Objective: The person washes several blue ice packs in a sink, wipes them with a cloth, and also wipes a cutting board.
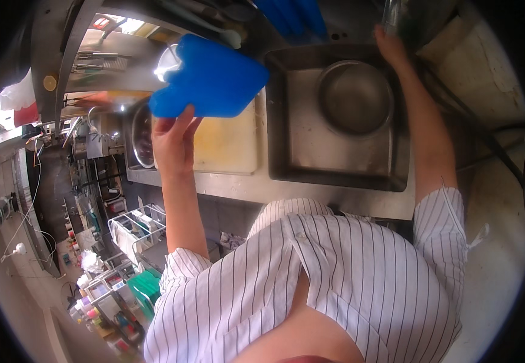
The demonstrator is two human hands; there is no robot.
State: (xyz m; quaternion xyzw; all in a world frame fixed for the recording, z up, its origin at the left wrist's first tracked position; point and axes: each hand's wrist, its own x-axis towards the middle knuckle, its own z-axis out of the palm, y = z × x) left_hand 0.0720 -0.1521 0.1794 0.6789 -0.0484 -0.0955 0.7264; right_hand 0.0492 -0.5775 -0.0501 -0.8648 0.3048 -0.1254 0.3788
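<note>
My left hand [171,143] holds a flat blue plastic piece with a notched outline [217,79] by its lower edge, raised above a pale cutting board [226,145]. At the upper right, my right hand [392,47] is closed around the lower end of a clear, see-through container [393,16]; its far fingers are hidden. Between my arms is a stainless steel sink [305,149], and a round metal bowl [355,100] sits in it, its contents unclear. More blue plastic pieces [292,16] stand behind the sink.
A metal bowl [142,136] is left of the cutting board. A dark hose [476,122] runs along the right side. A white wire rack [137,231] and a green container [144,288] stand at lower left. Metal shelving [69,59] rises at upper left.
</note>
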